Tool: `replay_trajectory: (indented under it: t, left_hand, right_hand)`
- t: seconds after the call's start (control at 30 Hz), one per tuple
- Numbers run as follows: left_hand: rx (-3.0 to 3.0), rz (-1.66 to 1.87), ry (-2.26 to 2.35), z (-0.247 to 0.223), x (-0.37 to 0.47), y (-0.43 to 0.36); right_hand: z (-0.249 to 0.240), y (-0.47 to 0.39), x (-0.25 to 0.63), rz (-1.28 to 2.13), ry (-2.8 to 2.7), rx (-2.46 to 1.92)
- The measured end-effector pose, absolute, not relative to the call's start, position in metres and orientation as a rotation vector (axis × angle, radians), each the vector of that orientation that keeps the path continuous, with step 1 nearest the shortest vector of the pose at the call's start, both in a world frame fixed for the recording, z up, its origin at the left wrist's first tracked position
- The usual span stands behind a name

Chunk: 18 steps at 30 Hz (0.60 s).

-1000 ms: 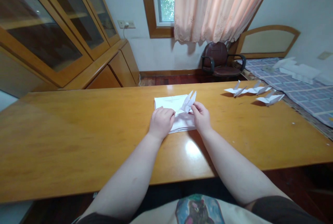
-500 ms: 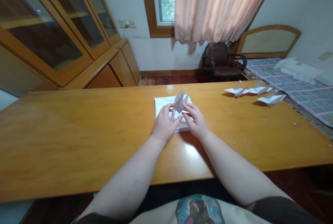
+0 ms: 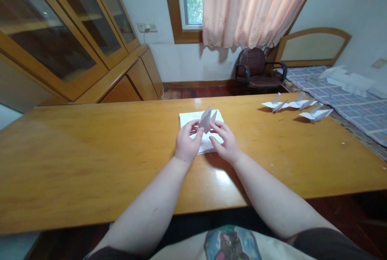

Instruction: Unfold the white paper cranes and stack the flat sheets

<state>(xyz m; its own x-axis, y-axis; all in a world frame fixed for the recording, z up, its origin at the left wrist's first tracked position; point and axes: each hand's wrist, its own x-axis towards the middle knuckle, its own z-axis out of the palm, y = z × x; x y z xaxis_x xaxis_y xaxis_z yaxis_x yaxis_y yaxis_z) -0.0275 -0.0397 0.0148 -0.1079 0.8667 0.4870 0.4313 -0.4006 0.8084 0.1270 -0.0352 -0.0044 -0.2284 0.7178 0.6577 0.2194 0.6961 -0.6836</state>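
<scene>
A folded white paper crane (image 3: 205, 120) is held upright above a stack of white paper (image 3: 188, 119) on the table. My left hand (image 3: 188, 141) is closed on its left side, thumb in front and fingers behind. On the other side, my right hand (image 3: 226, 141) has its thumb and fingers apart, with the forefinger tip at the crane's right edge. Whether that fingertip presses on the paper is hard to see. The hands cover part of the stack and the crane's lower folds.
Several finished paper cranes (image 3: 316, 114) stand at the table's far right. The wooden table (image 3: 90, 163) spans the view, with small paper scraps (image 3: 342, 143) at its right. Beyond are a brown armchair (image 3: 254, 66), a bed (image 3: 356, 109) and a glass-door cabinet (image 3: 99, 50).
My left hand has shifted slightly left with the crane, which has turned a little. My right thumb has moved away from the fingers, leaving a wider gap.
</scene>
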Motion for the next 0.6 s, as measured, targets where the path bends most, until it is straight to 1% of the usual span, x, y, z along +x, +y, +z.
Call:
replay_trajectory:
  t: [0.13, 0.3, 0.37, 0.47, 0.6]
  left_hand:
    - [1.831, 1.537, 1.497, 0.014, -0.027, -0.040]
    - [1.594, 1.692, 1.581, 0.013, -0.028, -0.038]
    - [1.483, 1.767, 1.564, 0.012, -0.028, -0.037]
    - [1.297, 1.873, 1.426, 0.011, -0.028, -0.034]
    - [1.139, 1.963, 1.199, 0.008, -0.028, -0.031]
  right_hand:
    - [-0.003, -0.037, 0.128, 0.548, -1.799, -0.747]
    - [0.001, -0.040, 0.130, 0.452, -1.854, -0.841]
    - [0.000, -0.040, 0.129, 0.483, -1.838, -0.835]
    - [-0.004, -0.039, 0.125, 0.647, -1.754, -0.793]
    - [-0.013, -0.036, 0.117, 1.008, -1.584, -0.782]
